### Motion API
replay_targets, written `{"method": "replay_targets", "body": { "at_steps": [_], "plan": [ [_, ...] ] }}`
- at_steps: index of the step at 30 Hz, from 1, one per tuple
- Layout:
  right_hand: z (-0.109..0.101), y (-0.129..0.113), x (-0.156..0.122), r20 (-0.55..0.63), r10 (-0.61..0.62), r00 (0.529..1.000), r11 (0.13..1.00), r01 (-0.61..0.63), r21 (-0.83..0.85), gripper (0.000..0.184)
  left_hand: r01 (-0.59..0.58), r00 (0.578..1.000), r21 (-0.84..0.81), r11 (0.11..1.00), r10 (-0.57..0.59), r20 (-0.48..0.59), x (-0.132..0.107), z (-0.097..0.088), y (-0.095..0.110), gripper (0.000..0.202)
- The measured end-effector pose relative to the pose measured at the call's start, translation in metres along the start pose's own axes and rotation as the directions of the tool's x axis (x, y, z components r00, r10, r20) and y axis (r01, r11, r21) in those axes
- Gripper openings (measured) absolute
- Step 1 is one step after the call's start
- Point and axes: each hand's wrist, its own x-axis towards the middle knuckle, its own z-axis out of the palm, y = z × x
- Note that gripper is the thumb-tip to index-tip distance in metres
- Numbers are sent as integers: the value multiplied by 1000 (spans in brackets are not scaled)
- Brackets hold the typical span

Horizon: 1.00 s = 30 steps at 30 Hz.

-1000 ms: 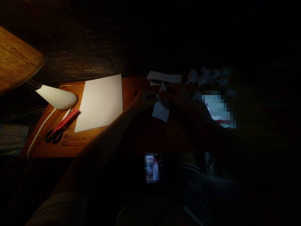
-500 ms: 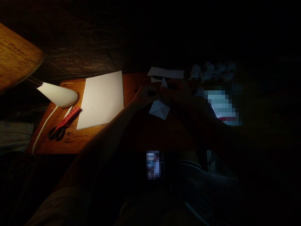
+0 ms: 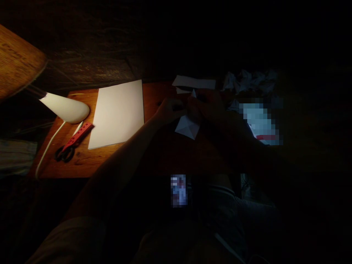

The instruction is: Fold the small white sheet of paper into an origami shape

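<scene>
A folded piece of white paper (image 3: 188, 126) is between my two hands over the dark middle of the table, its pointed tip facing away from me and a wider creased end toward me. My left hand (image 3: 170, 109) pinches it from the left side, fingers curled. From the right, my right hand (image 3: 205, 104) closes on its upper part, near the tip. Deep shadow hides most of the right fingers. Just beyond the hands lie white paper strips (image 3: 195, 83).
A stack of white sheets (image 3: 118, 115) lies left on the wooden table (image 3: 79, 167), beside black-handled scissors (image 3: 66, 152) with a red piece and a lamp (image 3: 66, 108). Folded paper pieces (image 3: 249, 81) sit at back right. Two lit, blurred screens (image 3: 261, 123) glow, one below the table's edge.
The whole view has shifted slightly. Both hands stay on the folded paper, with only small finger movement.
</scene>
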Motion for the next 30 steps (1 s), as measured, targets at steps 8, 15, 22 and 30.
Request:
{"method": "replay_targets", "body": {
  "at_steps": [8,15,22,30],
  "plan": [
    [3,-2,2,-8,47,999,994,-46,101,23,1,1000,3,1000,-1,11,0,0,3,30],
    [4,1,4,24,102,994,982,-105,160,36,-30,999,18,999,30,45,-3,-1,9,24],
    [-2,2,7,12,126,992,981,-126,150,22,-37,997,12,999,36,73,-4,0,9,29],
    [-5,-5,6,32,155,987,971,-158,180,18,-66,997,35,997,65,31,-4,1,7,30]
  ]
}}
